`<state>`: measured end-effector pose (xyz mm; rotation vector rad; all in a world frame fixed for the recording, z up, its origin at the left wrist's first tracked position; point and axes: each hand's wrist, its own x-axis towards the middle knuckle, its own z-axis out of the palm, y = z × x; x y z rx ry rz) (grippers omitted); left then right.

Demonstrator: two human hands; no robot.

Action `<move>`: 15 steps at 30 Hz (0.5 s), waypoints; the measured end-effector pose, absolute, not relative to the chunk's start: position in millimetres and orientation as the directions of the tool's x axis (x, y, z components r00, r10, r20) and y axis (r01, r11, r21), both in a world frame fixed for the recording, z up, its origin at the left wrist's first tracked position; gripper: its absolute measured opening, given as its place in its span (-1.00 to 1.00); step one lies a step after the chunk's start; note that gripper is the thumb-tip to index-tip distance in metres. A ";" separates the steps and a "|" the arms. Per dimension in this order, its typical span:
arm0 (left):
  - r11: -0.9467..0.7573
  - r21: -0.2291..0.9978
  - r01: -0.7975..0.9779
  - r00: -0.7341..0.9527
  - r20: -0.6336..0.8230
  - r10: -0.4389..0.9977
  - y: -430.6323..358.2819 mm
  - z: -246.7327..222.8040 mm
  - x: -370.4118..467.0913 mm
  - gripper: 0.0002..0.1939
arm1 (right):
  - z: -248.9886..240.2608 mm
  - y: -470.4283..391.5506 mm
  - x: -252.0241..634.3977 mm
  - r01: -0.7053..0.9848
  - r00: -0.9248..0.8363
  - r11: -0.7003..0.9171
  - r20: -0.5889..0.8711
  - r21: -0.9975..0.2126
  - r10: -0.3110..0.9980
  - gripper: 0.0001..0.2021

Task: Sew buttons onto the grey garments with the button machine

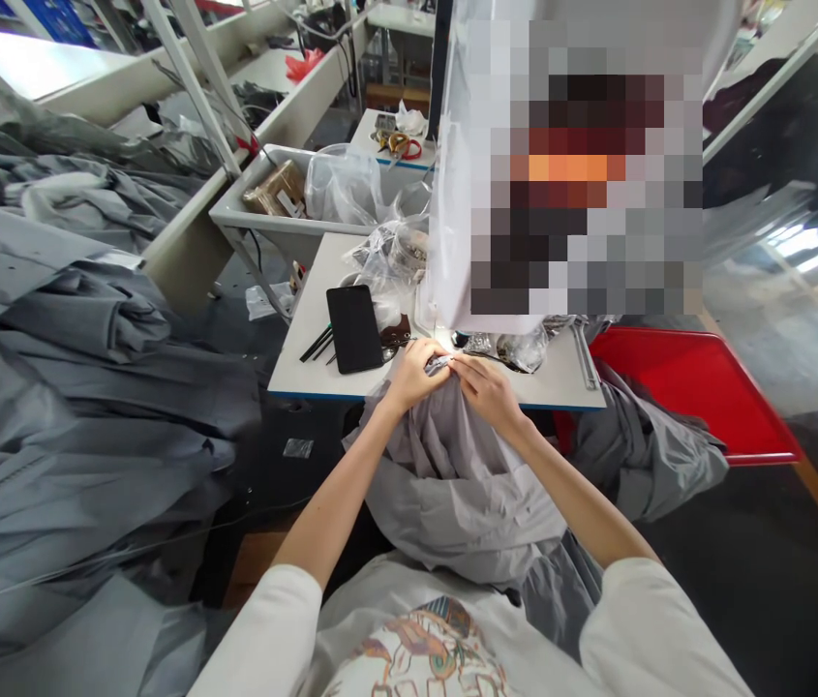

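Evidently the work is partway through: a grey cloth (467, 484) lies bunched at the front edge of the white table (558, 382), its upper end between the person's hands and the rest spilling down over the lap. The left hand (415, 373) is curled nearly closed, thumb and fingers gripping a small fold of the cloth just in front of the white machine (448, 242). The right hand (485, 387) is flatter, its fingers almost straight and together, with the tips meeting the same fold and seeming to pinch it. Whatever sits exactly between the fingertips is too small to tell. As for what is done, the fold is gathered and in hand; whether any part of it is finished cannot be told, and the cloth has not been let go or laid aside. More grey fabric (633, 455) hangs beside the red tray (699, 387) on the right, and a big heap of grey material (75, 387) fills the left side; which of these is finished and which waiting does not show. A dark flat device (356, 329) lies near the left hand, and a clear plastic bag (525, 347) rests beyond the right.
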<state>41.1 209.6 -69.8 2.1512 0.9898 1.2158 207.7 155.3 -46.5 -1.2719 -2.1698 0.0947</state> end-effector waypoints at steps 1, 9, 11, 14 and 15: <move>-0.624 0.693 0.361 0.346 0.522 0.779 209.7 -70.0 41.1 -0.86 | -45.3 154.3 207.8 0.757 -0.334 0.530 0.470 -0.382 0.817 -0.65; -0.617 0.689 0.380 0.358 0.505 0.785 211.6 -71.5 41.2 -0.87 | -42.3 174.5 217.5 0.764 0.103 0.259 0.508 -0.590 0.855 -0.71; -0.624 0.686 0.374 0.359 0.513 0.780 211.8 -71.8 41.5 -0.88 | -50.3 187.7 220.1 0.806 0.160 0.162 0.473 -0.570 0.866 -0.57; -0.635 0.676 0.373 0.355 0.529 0.771 211.7 -72.0 42.3 -0.88 | -60.4 203.8 221.6 0.833 0.162 0.096 0.405 -0.545 0.900 -0.57; -0.636 0.675 0.375 0.355 0.529 0.771 211.7 -72.0 42.6 -0.88 | -61.8 207.2 222.1 0.829 0.162 0.093 0.397 -0.551 0.904 -0.66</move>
